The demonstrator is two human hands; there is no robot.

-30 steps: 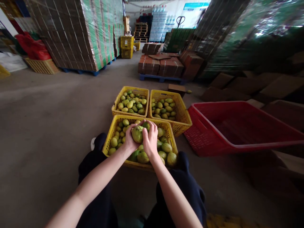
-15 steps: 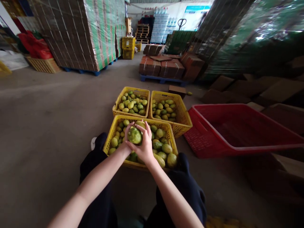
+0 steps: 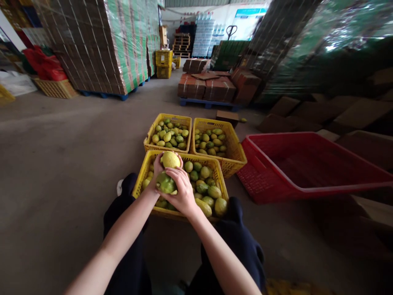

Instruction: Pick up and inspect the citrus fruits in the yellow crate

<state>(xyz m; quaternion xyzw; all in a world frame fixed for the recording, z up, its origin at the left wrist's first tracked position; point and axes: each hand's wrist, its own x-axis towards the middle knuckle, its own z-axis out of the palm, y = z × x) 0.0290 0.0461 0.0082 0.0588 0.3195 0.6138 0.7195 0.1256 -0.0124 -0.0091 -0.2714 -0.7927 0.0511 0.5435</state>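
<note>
Right of our hands lay a tilted red crate, and just beyond them two yellow crates of fruit. Under them stood the near yellow crate. Our left hand gripped a yellow fruit; our right hand closed over a green fruit just below it.

At the centre of the frame, the left hand and right hand together cup a round green fruit, with a paler yellow-green fruit just above, touching the left fingers. Both sit over the nearest yellow plastic crate (full of similar fruit). Two more yellow crates stand behind it; an empty red plastic crate lies tilted at right on the concrete floor.
</note>
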